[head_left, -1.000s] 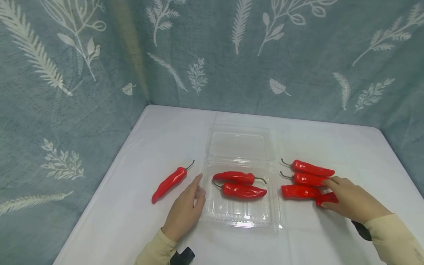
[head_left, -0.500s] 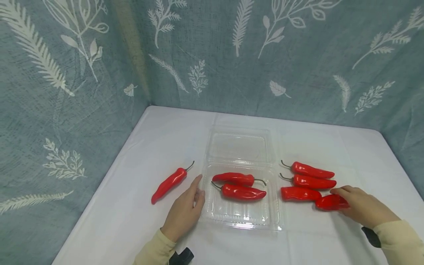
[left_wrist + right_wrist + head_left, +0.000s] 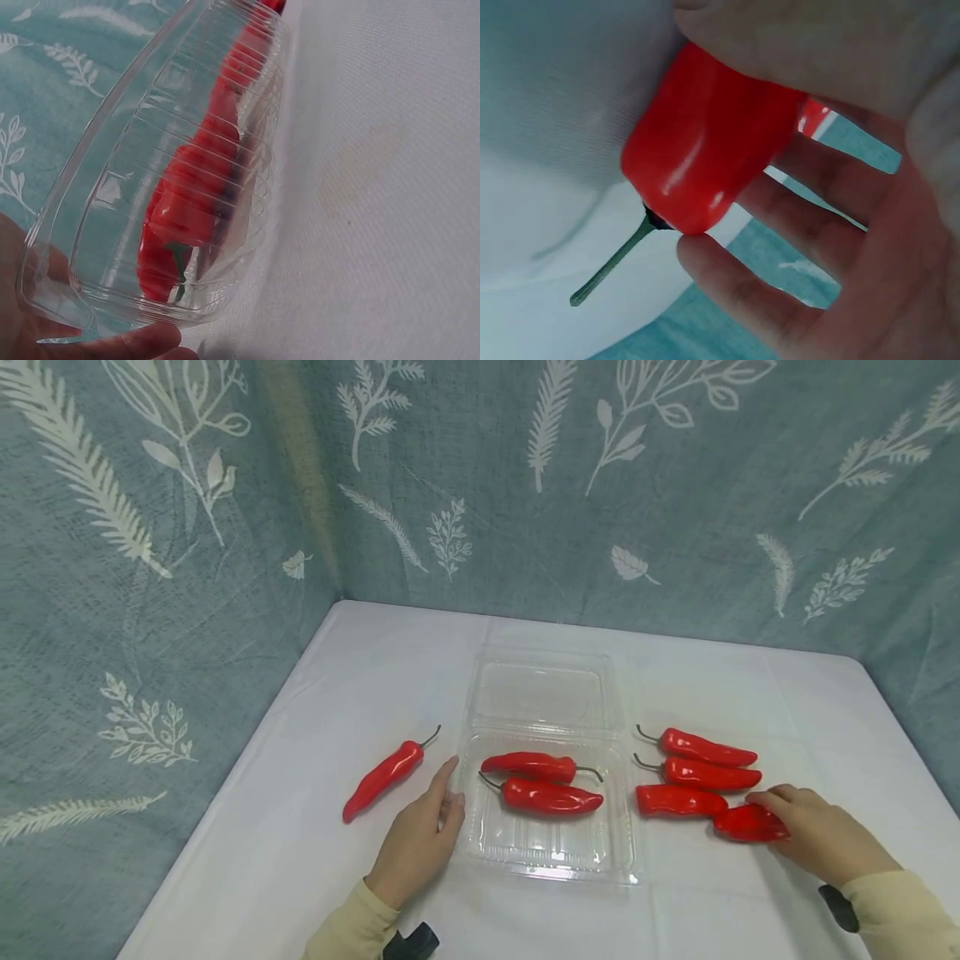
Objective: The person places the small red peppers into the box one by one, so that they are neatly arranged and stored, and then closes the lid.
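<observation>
My right hand (image 3: 821, 835) holds a red pepper (image 3: 750, 823) at the right of the table. In the right wrist view the thumb lies over this pepper (image 3: 712, 142), the fingers come round its other side, and its green stem sticks out. My left hand (image 3: 420, 839) rests at the left edge of a clear plastic clamshell box (image 3: 525, 852). Its fingers touch the rim in the left wrist view. Inside the box lie two red peppers, one (image 3: 528, 765) behind the other (image 3: 551, 796), their stems pointing opposite ways.
Right of the box, three more red peppers lie stacked in rows: one at the back (image 3: 705, 747), one in the middle (image 3: 708, 772), one in front (image 3: 678, 800). Another pepper (image 3: 386, 779) lies left of my left hand. The box lid (image 3: 540, 685) lies folded back.
My right hand has shifted right along the near pepper, which has moved slightly right and shows more of its body. The left hand stays at the box.
</observation>
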Tool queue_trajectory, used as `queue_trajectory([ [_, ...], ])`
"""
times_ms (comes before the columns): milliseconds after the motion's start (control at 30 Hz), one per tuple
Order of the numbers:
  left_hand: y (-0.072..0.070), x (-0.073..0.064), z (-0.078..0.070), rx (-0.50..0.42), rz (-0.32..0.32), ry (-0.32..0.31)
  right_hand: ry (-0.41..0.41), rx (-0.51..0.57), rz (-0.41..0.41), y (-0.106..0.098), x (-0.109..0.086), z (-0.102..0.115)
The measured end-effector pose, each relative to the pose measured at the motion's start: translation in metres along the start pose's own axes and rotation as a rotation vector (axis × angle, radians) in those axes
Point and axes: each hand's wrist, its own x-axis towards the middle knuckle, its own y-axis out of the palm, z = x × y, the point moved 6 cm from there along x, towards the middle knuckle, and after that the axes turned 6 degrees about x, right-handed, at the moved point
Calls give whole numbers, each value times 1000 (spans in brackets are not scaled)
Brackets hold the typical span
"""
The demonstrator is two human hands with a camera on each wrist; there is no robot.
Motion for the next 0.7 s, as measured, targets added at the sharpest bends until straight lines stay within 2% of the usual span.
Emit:
queue_trajectory([
  [167,1,0,-1,6,-10,22,-55,-31,-64,-1,-5,8],
  [367,-1,0,-2,4,-10,20,-39,-13,-46,-5,-8,14],
  [533,-3,0,-2,0,-14,31,-40,-13,-74,-19,-14,20],
  [700,-1,0,-3,5,-2,34,-26,35,-102,-36,-17,34],
])
